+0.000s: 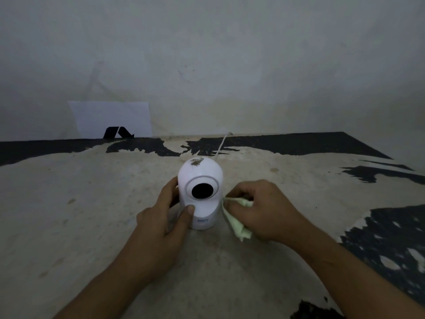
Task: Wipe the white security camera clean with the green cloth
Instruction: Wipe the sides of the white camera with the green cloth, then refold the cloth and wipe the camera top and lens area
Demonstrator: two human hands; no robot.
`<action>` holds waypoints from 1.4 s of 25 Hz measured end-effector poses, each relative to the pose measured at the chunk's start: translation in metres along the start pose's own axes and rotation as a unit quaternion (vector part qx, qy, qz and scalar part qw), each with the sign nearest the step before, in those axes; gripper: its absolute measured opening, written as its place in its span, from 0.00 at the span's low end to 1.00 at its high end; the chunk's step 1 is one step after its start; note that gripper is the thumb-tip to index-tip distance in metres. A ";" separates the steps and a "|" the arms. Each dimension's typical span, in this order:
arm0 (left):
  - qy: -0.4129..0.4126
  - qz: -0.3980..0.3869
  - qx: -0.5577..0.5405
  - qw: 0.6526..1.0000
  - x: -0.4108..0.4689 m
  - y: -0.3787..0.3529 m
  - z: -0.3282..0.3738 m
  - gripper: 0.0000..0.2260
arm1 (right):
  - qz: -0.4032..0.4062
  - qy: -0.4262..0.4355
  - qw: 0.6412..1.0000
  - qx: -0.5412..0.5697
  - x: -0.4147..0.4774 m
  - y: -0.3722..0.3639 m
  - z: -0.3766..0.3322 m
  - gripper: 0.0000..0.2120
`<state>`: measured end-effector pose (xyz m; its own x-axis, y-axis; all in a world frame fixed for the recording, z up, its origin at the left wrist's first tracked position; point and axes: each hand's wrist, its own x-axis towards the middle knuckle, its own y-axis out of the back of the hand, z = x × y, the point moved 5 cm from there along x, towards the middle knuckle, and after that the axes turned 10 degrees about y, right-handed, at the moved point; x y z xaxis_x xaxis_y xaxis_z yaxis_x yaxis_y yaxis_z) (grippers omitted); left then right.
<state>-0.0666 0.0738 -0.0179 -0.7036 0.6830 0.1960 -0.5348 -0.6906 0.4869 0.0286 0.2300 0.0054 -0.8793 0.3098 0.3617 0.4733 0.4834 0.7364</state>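
The white security camera (200, 178) stands upright on the worn surface, its round black lens facing me and a brown dirt patch on its dome. My left hand (164, 217) grips its left side, thumb pressed on the front of the base. My right hand (259, 209) holds the crumpled pale green cloth (236, 224) right beside the camera's lower right side, where the cloth touches or nearly touches the body. A white cable (222, 143) runs from behind the camera toward the wall.
The tabletop (92, 215) is beige with peeling black patches along the back and right. A white sheet of paper (112, 118) with a black mark leans against the wall at back left. The wall stands close behind.
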 end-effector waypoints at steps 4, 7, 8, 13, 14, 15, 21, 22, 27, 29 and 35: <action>-0.002 -0.005 -0.008 1.000 0.000 0.000 0.002 0.20 | -0.026 0.004 1.000 0.000 -0.002 -0.004 0.000 0.07; -0.006 -0.005 -0.005 1.000 -0.001 0.000 0.004 0.20 | -0.025 -0.015 0.999 0.027 -0.001 0.003 0.000 0.05; -0.006 -0.006 -0.007 1.000 -0.001 0.000 0.005 0.20 | -0.001 -0.026 0.998 0.057 -0.001 0.009 0.001 0.04; -0.011 0.010 0.013 1.000 -0.003 0.002 0.004 0.19 | -0.086 0.020 0.984 0.154 -0.005 0.009 -0.022 0.03; -0.008 0.041 0.027 0.999 -0.003 0.005 0.002 0.21 | -0.063 0.026 0.977 0.204 -0.005 0.012 -0.026 0.03; -0.012 0.088 0.040 0.995 -0.005 0.011 0.002 0.23 | -0.031 0.028 0.967 0.253 -0.005 0.016 -0.030 0.04; -0.119 0.228 -0.036 0.966 -0.030 0.037 0.042 0.05 | 0.077 0.114 0.946 0.293 -0.012 0.019 -0.059 0.05; -0.115 0.214 -0.059 0.968 -0.032 0.035 0.046 0.05 | 0.084 0.123 0.942 0.299 -0.013 0.018 -0.061 0.06; -0.042 0.150 -0.176 0.972 -0.029 0.022 0.041 0.07 | 0.110 0.168 0.938 0.282 -0.013 0.004 -0.061 0.08; -0.034 0.144 -0.209 0.967 -0.028 0.021 0.040 0.06 | 0.112 0.168 0.940 0.274 -0.013 0.000 -0.061 0.11; -0.025 0.142 -0.280 0.949 -0.027 0.021 0.037 0.07 | 0.128 0.111 0.908 0.384 -0.018 -0.016 -0.062 0.21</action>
<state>-0.0412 0.0498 0.0183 -0.8407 0.4517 0.2987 -0.5020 -0.8570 -0.1167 0.0336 0.1662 0.0222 -0.6838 0.3607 0.6343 0.4863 0.8734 0.0275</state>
